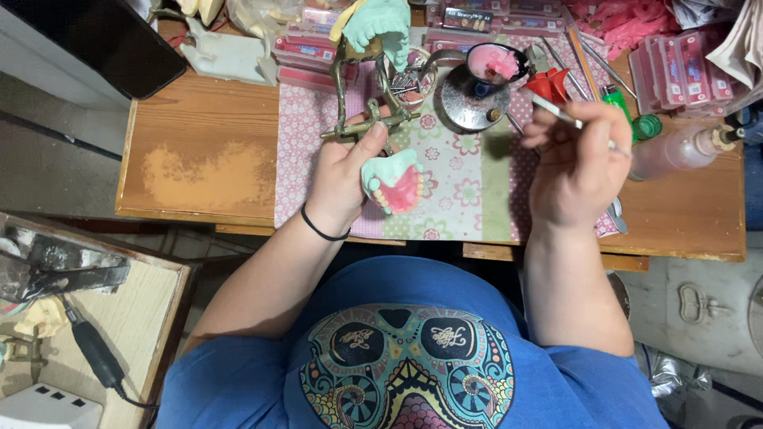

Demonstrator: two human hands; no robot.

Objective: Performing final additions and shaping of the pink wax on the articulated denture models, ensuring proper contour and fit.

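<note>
Head view: my left hand (343,179) has its fingers wrapped tight round a pale green plaster cast carrying a pink wax denture (395,187), held over the floral mat (465,191). I judge it brittle and the wax soft, so grip the plaster base. My right hand (576,163) pinches a thin metal tool (556,114) near the round metal burner (474,99).

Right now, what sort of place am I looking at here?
Most likely a dental technician's workbench. The left hand holds a denture model on a metal articulator, the right hand a thin tool, and pink tooth cards are stacked behind.
</note>
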